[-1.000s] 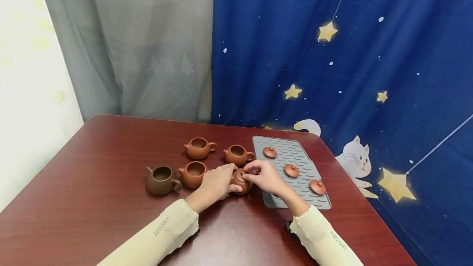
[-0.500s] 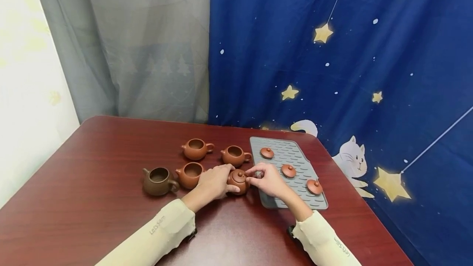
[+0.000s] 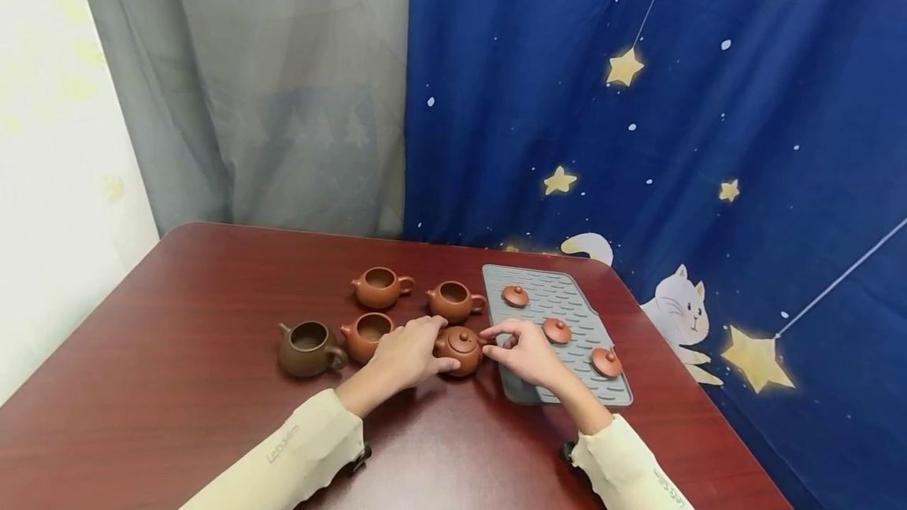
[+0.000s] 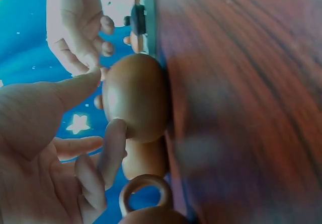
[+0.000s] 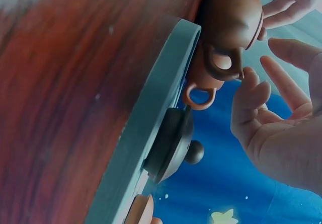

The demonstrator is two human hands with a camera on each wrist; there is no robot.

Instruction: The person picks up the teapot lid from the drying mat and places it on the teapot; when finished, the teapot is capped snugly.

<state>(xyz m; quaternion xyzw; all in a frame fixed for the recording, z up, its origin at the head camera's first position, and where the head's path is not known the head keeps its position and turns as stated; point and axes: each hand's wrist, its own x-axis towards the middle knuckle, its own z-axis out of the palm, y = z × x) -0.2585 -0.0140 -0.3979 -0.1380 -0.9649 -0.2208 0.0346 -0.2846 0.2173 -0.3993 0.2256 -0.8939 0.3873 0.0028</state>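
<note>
A small reddish-brown clay teapot (image 3: 459,349) stands on the table with its knobbed lid (image 3: 464,338) seated on top. My left hand (image 3: 407,352) is at its left side, thumb and fingers spread loosely about the body; in the left wrist view a fingertip overlaps the pot. To the right, my right hand (image 3: 524,349) is beside the teapot's handle (image 5: 226,65), holding nothing, its fingers loosely bent and fingertips close to the handle. Behind stand lidless teapots: one (image 3: 454,301) just beyond, another (image 3: 379,287) farther left, and one (image 3: 364,337) left of my left hand.
A dark brown lidless teapot (image 3: 308,349) stands at the left of the group. On the grey ridged mat (image 3: 588,384) to the right lie three reddish lids, one of them nearest the right edge (image 3: 606,362). A dark lid (image 5: 171,143) on the mat shows in the right wrist view.
My right hand has left the lid's knob and moved right to beside the handle. My left hand has drawn slightly left, its hold on the teapot loosened; the lid stays on the pot.
</note>
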